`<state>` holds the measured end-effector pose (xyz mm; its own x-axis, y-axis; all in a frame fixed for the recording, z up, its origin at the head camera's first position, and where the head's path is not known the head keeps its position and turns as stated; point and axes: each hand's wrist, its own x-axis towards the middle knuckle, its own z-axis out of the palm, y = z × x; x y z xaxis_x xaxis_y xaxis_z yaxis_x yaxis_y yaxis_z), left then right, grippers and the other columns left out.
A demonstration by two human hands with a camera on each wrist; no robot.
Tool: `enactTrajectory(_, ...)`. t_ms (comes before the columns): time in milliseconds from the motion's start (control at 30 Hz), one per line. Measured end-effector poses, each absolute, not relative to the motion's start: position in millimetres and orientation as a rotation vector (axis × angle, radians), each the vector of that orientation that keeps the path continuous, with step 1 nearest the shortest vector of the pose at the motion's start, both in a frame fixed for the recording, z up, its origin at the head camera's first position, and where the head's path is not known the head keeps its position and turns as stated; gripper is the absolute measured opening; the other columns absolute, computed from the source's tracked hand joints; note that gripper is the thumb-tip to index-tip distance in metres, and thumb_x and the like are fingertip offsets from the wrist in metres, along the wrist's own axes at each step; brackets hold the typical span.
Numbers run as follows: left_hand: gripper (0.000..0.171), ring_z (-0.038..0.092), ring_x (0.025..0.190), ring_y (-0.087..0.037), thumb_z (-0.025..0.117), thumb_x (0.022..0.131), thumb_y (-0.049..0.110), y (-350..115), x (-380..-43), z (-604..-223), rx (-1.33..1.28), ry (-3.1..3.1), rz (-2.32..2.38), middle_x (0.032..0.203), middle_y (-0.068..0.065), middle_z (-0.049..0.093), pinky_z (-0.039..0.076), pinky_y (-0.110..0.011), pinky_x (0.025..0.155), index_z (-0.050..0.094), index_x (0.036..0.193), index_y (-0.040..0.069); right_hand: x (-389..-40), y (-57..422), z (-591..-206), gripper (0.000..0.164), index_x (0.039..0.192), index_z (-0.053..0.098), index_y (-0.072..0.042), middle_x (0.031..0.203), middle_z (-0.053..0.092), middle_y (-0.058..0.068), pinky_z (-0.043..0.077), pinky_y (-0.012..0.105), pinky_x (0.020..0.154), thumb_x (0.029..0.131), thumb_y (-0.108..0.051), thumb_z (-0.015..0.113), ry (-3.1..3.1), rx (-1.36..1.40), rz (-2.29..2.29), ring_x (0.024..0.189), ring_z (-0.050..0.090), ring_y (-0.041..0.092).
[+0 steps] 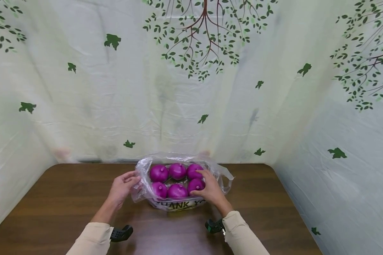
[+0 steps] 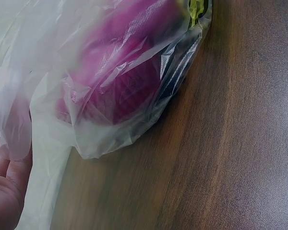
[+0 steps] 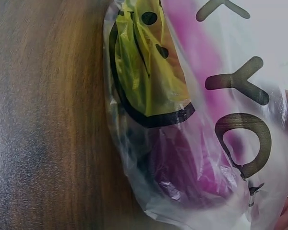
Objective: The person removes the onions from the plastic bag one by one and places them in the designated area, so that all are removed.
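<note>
Several purple onions [image 1: 177, 190] sit in two rows inside a clear plastic bag [image 1: 175, 204] with printed lettering, standing at the table's far side. At the bag's left edge my left hand [image 1: 122, 186] pinches the plastic between thumb and fingers. My right hand [image 1: 212, 189] reaches over the bag's right side, with thumb and fingers curved round the front right onion [image 1: 196, 185]. Its fingertips overlap the back right onion [image 1: 194, 170]. Through the film in the left wrist view, an onion [image 2: 120, 86] shows blurred. The right wrist view has the bag's yellow print [image 3: 153, 91] close up.
The brown wooden table [image 1: 67, 198] extends to both sides and in front of the bag. A pale curtain [image 1: 178, 106] with leaf patterns hangs behind and at the sides. The bag's loose handle [image 1: 228, 175] flares to the right.
</note>
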<state>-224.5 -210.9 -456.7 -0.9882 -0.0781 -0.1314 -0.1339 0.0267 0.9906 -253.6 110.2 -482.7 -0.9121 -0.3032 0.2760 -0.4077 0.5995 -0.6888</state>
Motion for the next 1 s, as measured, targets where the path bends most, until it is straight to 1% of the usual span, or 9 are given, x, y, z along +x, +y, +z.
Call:
enactTrajectory(333, 0.050, 0.063, 0.074, -0.003, 0.057, 0.097, 0.010, -209, -222, -458, -0.222, 2.195, 2.172, 0.088, 0.006, 0.067, 0.054, -0.020, 0.069, 0.039, 0.137, -0.013, -256, 113, -493, 0.080, 0.132, 0.050, 0.000, 0.131, 0.050, 0.020, 0.042, 0.056, 0.097, 0.066, -0.020, 0.090, -2.691, 0.592, 1.191, 0.120, 0.049, 0.039)
enactTrajectory(500, 0.050, 0.063, 0.074, -0.003, 0.057, 0.097, 0.009, -210, -222, -457, -0.216, 2.189, 2.181, 0.088, 0.005, 0.067, 0.054, -0.020, 0.069, 0.038, 0.137, -0.014, -257, 112, -496, 0.081, 0.132, 0.050, 0.000, 0.129, 0.050, 0.020, 0.043, 0.056, 0.097, 0.066, -0.022, 0.090, -2.704, 0.591, 1.185, 0.119, 0.049, 0.039)
enactTrajectory(700, 0.049, 0.064, 0.074, -0.003, 0.057, 0.097, 0.009, -211, -221, -456, -0.216, 2.187, 2.168, 0.089, 0.006, 0.067, 0.054, -0.020, 0.070, 0.039, 0.137, -0.013, -257, 112, -499, 0.080, 0.131, 0.050, 0.001, 0.128, 0.051, 0.020, 0.043, 0.055, 0.097, 0.065, -0.022, 0.090, -2.721, 0.585, 1.200, 0.118, 0.050, 0.038)
enactTrajectory(900, 0.049, 0.065, 0.075, -0.004, 0.057, 0.097, 0.011, -211, -221, -457, -0.204, 2.200, 2.157, 0.092, 0.003, 0.067, 0.054, -0.020, 0.071, 0.040, 0.137, -0.013, -258, 113, -502, 0.081, 0.132, 0.050, 0.000, 0.133, 0.048, 0.023, 0.041, 0.058, 0.098, 0.065, -0.023, 0.090, -2.731, 0.567, 1.219, 0.123, 0.046, 0.041)
enactTrajectory(1000, 0.049, 0.065, 0.075, -0.004, 0.057, 0.097, 0.011, -211, -222, -456, -0.206, 2.196, 2.161, 0.091, 0.003, 0.067, 0.054, -0.020, 0.071, 0.040, 0.136, -0.013, -258, 113, -503, 0.081, 0.132, 0.050, 0.000, 0.135, 0.047, 0.024, 0.040, 0.058, 0.099, 0.066, -0.023, 0.089, -2.737, 0.565, 1.218, 0.125, 0.044, 0.042)
